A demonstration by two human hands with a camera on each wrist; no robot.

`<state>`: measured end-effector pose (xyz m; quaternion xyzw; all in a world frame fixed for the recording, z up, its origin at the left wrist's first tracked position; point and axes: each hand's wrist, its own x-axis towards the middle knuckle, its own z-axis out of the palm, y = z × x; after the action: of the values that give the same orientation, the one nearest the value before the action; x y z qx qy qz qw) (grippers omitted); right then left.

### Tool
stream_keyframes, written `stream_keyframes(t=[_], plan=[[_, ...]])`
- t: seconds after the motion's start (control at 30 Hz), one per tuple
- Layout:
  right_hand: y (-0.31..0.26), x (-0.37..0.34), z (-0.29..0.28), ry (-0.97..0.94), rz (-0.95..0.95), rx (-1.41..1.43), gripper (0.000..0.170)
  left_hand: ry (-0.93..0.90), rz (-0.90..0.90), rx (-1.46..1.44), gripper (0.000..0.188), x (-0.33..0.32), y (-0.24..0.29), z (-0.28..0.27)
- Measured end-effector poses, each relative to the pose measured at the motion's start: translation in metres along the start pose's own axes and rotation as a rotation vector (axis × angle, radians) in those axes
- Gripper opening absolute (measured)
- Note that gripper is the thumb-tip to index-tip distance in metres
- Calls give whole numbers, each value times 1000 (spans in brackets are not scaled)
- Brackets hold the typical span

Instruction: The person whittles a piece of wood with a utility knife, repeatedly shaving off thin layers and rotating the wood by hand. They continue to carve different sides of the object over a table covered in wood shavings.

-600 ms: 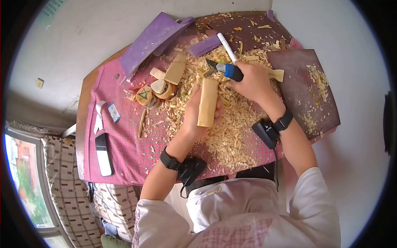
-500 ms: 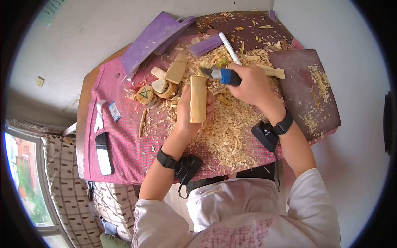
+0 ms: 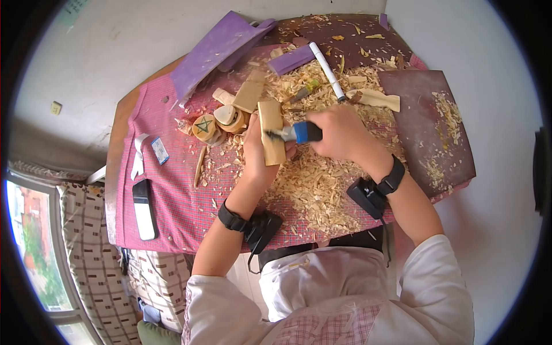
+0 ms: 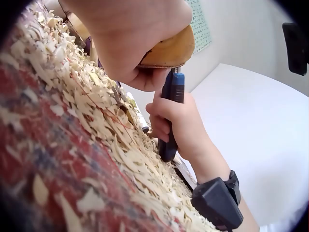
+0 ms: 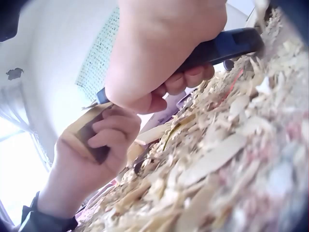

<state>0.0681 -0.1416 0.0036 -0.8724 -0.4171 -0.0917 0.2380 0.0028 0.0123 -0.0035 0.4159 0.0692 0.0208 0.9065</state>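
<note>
A pale wooden block (image 3: 270, 115) stands lengthwise in my left hand (image 3: 254, 150), whose fingers wrap around it from beneath. In my right hand (image 3: 340, 133) is a utility knife (image 3: 309, 132) with a black and blue handle, gripped in curled fingers. The blade, blurred in the head view, lies across the upper face of the block. The left wrist view shows the block's end (image 4: 169, 50) over the knife handle (image 4: 168, 142). In the right wrist view, the fingers of the left hand (image 5: 113, 133) curl over the block's side (image 5: 79, 135).
Wood shavings (image 3: 313, 192) cover the checked cloth below both hands. Left of the block are a round wooden piece with a drawn star (image 3: 204, 127) and a wood offcut (image 3: 249, 92). A white marker (image 3: 328, 72), purple sheet (image 3: 210, 52), brown board (image 3: 425, 121) and phone (image 3: 144, 210) lie around.
The right hand has brought the knife down and left, from beyond the block's far end onto its face. The left hand and block have shifted left, and the block has tilted.
</note>
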Motion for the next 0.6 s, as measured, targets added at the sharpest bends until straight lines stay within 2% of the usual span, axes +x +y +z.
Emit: stream_keyframes(t=[0.03, 0.07, 0.1, 0.17, 0.2, 0.33, 0.4, 0.43, 0.53, 0.6], plan=[[4, 2, -1, 70, 61, -7, 10, -7, -138, -21, 25, -4, 2, 3], [10, 2, -5, 114, 113, -48, 13, -92, -107, 30, 26, -1, -3, 0], [14, 2, -6, 118, 116, -50, 13, -97, -109, 32, 26, -1, -3, 1], [21, 3, -7, 310, 184, 5, 16, -151, -80, 38, 25, -1, -1, 1], [17, 3, -11, 334, 191, 80, 18, -151, -78, 38, 25, 0, -1, 1], [7, 2, -8, 343, 105, 66, 17, -31, -16, 23, 39, 6, 0, -3], [5, 0, -6, 290, 55, 7, 15, 136, 26, -61, 46, 8, -1, -3], [5, 0, -6, 290, 56, 6, 15, 135, 25, -61, 46, 7, 0, -4], [3, 0, -8, 229, 54, -17, 14, -8, 33, -314, 51, 3, 8, -14], [3, -1, -8, 148, -100, 41, 15, -23, 51, -351, 53, 3, 8, -15]])
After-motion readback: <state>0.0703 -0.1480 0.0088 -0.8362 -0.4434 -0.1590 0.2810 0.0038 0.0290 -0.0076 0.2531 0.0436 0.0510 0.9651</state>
